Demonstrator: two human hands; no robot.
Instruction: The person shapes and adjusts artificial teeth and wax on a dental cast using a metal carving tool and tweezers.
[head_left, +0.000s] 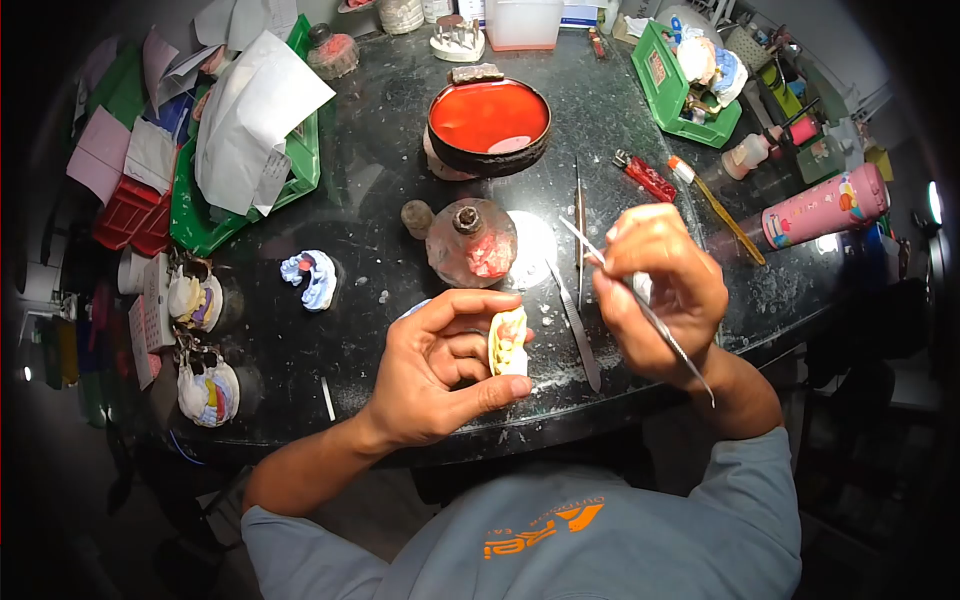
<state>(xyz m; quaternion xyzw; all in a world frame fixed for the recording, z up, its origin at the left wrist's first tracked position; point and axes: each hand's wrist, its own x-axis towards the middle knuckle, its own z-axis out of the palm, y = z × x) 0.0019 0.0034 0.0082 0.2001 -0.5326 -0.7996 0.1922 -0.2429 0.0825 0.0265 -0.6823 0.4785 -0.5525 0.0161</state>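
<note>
My left hand [435, 370] grips a yellow dental cast [508, 342] between thumb and fingers, held on edge above the front of the bench. Pinched in my right hand [660, 290] is a thin metal dental carving tool [655, 322], slanting from upper left to lower right, its upper tip apart from the cast. Just beyond my hands stands a glass spirit lamp [472, 243] with reddish contents. A metal spatula [577, 335] and a slim pointed instrument [580, 215] lie on the bench between the lamp and my right hand.
A round pan of red wax [490, 115] stands behind the lamp. A blue cast [308, 280] and articulated models [207, 390] sit left. Green bins [205, 225] hold papers and casts. A red lighter [645, 177], a toothbrush [725, 215] and a pink bottle [825, 207] lie right.
</note>
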